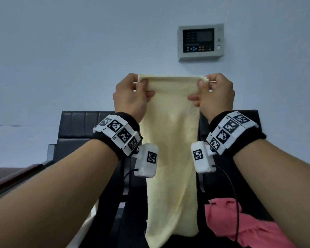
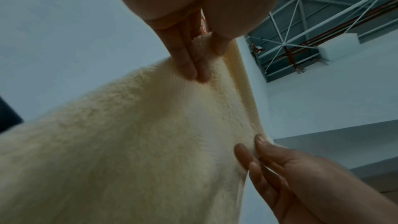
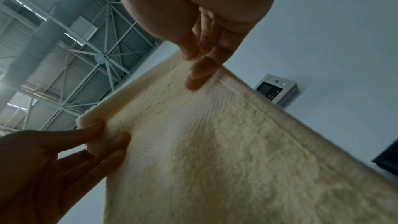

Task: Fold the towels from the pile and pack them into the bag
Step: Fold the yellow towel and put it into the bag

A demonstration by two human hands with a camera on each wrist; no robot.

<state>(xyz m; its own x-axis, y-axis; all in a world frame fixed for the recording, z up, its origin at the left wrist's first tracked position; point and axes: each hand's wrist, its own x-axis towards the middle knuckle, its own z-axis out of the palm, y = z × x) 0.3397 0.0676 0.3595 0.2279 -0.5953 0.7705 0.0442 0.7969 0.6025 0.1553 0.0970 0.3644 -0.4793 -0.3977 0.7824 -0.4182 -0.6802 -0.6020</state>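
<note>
A pale yellow towel (image 1: 172, 140) hangs lengthwise in front of me, held up high by its top edge. My left hand (image 1: 132, 94) pinches the top left corner between thumb and fingers. My right hand (image 1: 213, 93) pinches the top right corner the same way. In the left wrist view the towel (image 2: 140, 142) fills the lower frame, with my left hand (image 2: 193, 57) gripping it from above and my right hand (image 2: 280, 168) below right. The right wrist view shows the towel (image 3: 237, 151), my right hand (image 3: 206, 60) and my left hand (image 3: 75, 151). No bag is in view.
A crumpled pink towel (image 1: 240, 224) lies at the lower right. Behind the hanging towel stands a black padded chair (image 1: 82, 127). A grey control panel (image 1: 200, 42) is mounted on the pale wall. A dark tabletop edge (image 1: 11, 178) shows at the left.
</note>
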